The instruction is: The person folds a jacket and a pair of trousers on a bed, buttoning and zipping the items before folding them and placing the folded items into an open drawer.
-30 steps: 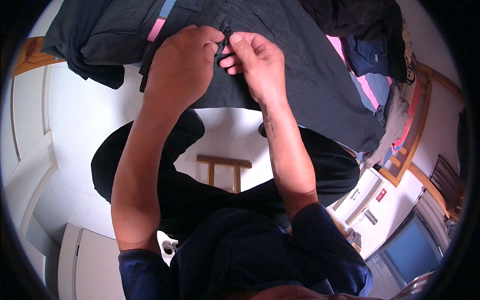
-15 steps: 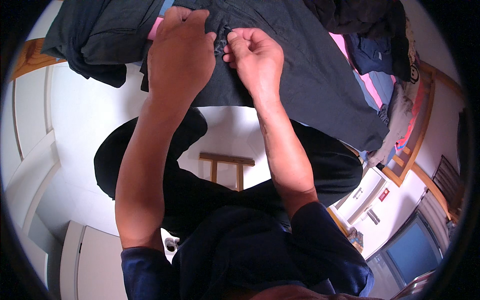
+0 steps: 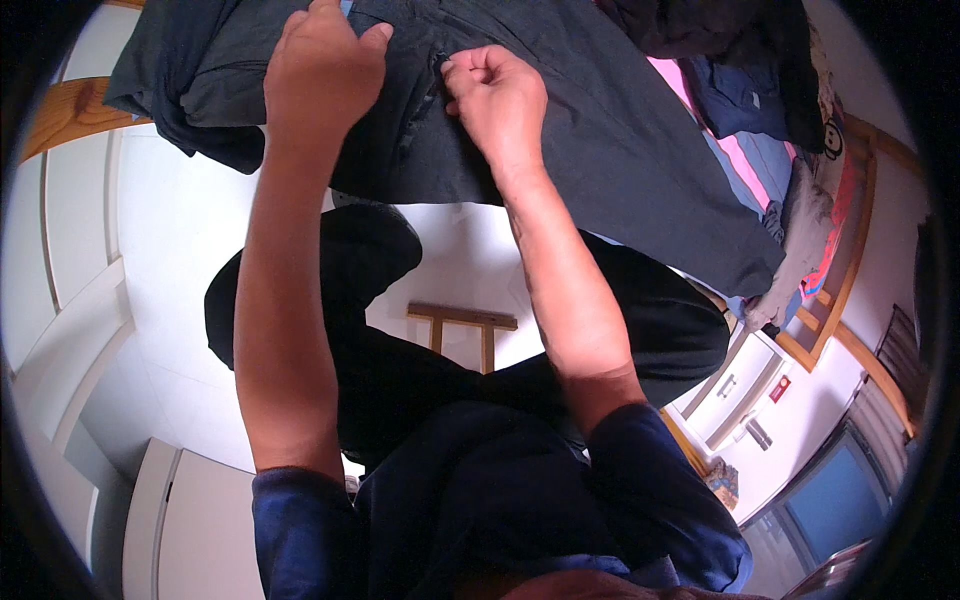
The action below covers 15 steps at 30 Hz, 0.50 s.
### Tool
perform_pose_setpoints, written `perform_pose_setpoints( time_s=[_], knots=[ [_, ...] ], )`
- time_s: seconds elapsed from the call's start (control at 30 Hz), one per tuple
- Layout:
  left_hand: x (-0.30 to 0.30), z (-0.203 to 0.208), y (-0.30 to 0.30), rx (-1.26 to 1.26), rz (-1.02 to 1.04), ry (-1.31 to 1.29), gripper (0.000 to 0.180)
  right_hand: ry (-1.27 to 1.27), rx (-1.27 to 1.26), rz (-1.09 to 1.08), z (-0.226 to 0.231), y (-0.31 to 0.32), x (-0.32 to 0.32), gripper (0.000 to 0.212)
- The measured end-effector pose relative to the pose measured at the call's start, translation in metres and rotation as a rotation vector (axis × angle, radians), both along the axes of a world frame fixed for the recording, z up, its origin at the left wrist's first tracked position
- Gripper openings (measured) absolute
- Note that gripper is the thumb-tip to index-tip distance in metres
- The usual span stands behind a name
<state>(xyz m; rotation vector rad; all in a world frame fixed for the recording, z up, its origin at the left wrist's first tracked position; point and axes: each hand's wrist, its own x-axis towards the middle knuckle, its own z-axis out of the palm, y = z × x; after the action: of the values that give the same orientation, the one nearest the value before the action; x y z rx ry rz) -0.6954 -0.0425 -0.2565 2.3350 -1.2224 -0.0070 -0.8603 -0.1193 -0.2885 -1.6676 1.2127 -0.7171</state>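
Note:
A dark grey garment (image 3: 600, 130) lies spread on a bed at the top of the view, with a line of dark buttons or a zip down its middle. My left hand (image 3: 325, 75) rests on the cloth just left of that line, fingers curled and pressing on the fabric. My right hand (image 3: 497, 98) pinches the garment's edge at the closure, thumb and fingers closed on it. Both forearms reach up from the lower edge.
More clothes (image 3: 740, 70) are piled at the top right of the bed, over a pink and blue sheet (image 3: 745, 150). A wooden bed frame (image 3: 850, 270) runs down the right. White floor (image 3: 160, 250), a small wooden stool (image 3: 462, 322) and white cabinets (image 3: 730, 385) lie below.
Both hands have moved slightly up and apart along the garment; my left hand slid to the left of the closure while my right hand stayed pinching it.

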Motion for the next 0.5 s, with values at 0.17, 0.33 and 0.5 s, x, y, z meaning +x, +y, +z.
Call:
perform_pose_setpoints(
  time_s=[0.17, 0.33, 0.5],
  knots=[
    [0.016, 0.012, -0.002, 0.172, -0.045, 0.516, 0.042, 0.088, 0.065, 0.097, 0.005, -0.012, 0.0, 0.009],
    [0.007, 0.012, -0.008, 0.224, -0.046, 0.604, 0.045, 0.407, -0.141, 0.187, 0.002, -0.032, 0.005, 0.015],
    [0.004, 0.0, -0.009, 0.199, -0.018, 0.407, 0.061, 0.404, 0.396, 0.365, 0.036, -0.058, 0.018, 0.017]
  ],
)
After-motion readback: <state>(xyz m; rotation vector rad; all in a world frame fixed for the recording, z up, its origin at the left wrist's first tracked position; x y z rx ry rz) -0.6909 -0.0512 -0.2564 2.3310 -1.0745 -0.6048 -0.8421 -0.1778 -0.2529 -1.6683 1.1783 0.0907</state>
